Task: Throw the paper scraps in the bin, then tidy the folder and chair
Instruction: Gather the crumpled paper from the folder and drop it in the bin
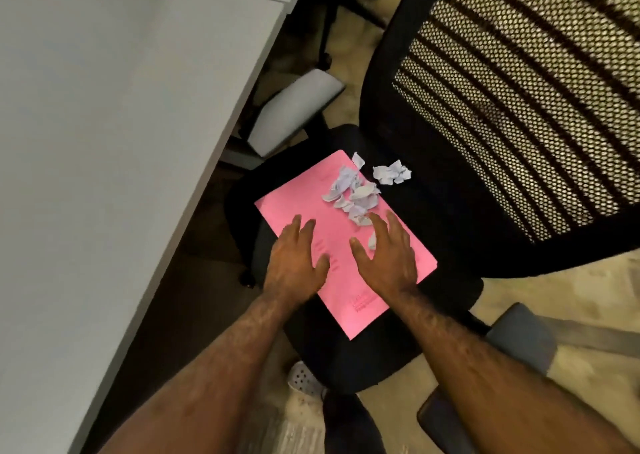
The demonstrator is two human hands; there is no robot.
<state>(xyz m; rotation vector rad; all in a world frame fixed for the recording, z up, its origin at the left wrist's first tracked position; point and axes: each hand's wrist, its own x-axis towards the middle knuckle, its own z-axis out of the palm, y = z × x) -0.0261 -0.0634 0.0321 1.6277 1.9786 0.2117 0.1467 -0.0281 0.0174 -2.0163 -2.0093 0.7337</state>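
While both bare hands, left hand [294, 263] and right hand [388, 256], hover spread and empty, nothing is gripped. Crumpled white paper scraps [353, 194] at 12 o'clock on the flat pink paper folder [332, 301] could slide onto the black mesh office chair [433, 218] if it tips.

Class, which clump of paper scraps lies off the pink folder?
The small clump beside the folder's far corner, resting on the black chair seat; the rest lie on the folder.

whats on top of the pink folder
A heap of white paper scraps lies on the pink folder, with both open hands, left and right. Anything beneath the hands is hidden.
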